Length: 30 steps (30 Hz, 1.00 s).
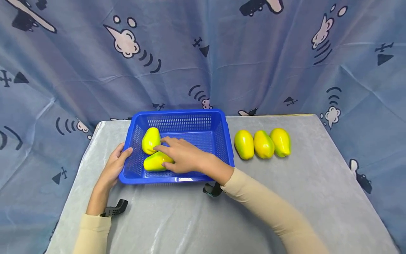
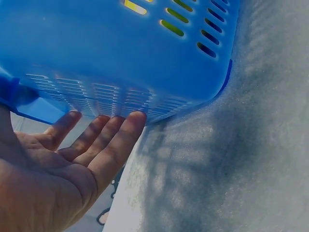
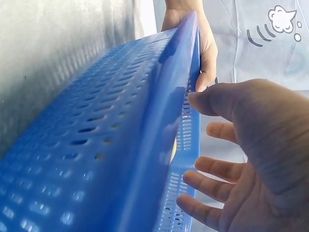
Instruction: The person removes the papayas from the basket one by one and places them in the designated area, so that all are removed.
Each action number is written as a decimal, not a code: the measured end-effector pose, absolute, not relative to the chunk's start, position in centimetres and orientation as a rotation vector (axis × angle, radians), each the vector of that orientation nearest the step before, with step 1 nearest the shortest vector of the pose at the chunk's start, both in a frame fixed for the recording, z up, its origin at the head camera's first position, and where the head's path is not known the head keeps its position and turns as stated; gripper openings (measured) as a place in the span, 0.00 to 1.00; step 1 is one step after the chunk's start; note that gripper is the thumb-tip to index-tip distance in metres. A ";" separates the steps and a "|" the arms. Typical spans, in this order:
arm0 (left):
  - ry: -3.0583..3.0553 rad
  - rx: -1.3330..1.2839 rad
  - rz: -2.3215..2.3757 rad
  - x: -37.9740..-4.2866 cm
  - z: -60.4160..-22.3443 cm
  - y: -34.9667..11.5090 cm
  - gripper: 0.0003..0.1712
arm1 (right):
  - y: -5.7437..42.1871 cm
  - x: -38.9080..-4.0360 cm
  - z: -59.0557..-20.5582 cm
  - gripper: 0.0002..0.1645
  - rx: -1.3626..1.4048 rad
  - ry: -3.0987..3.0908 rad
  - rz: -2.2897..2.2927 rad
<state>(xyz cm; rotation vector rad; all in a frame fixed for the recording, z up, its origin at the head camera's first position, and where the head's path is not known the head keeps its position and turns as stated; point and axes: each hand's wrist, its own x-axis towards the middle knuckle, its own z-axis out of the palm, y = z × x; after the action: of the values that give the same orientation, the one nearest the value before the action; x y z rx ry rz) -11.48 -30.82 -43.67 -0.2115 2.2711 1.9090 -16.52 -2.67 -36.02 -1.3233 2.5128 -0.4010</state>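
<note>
A blue plastic basket [image 1: 228, 141] with slotted walls stands on the table. My left hand [image 1: 113, 165] holds its left rim, thumb over the edge; in the left wrist view the fingers [image 2: 113, 150] lie against the outer wall. Inside, at the left, one shiny yellow-green fruit [image 1: 151, 140], shaped like a mango or papaya, sits behind another such fruit [image 1: 156, 162] that lies sideways. Over these two reaches my right hand [image 1: 185, 155], fingers spread and loosely bent. Its fingertips are at the fruits; whether they touch cannot be told. The right wrist view shows parted fingers holding nothing.
Three more yellow-green fruits stand in a row right of the basket: a left one [image 1: 244, 144], a middle one [image 1: 264, 144] and a right one [image 1: 280, 142]. A grey cloth covers the table [image 1: 317, 197]. Behind it hangs a blue patterned curtain [image 1: 241, 63].
</note>
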 end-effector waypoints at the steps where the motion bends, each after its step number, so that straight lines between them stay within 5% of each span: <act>1: 2.264 -0.207 1.926 -11.5 -43.7 -30.8 0.36 | -2.7 -16.5 -36.0 0.34 -1.328 2.515 -0.392; 30: 2.218 -0.188 1.987 -11.0 -43.9 -30.6 0.36 | -4.6 -17.0 -37.8 0.34 -1.250 2.457 -0.373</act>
<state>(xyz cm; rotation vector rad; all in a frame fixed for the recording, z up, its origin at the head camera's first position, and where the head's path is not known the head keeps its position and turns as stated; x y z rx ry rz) -11.04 -30.64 -43.90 -0.1875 2.2177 1.9875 -16.99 -4.59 -37.75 -1.2496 2.4569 -0.3734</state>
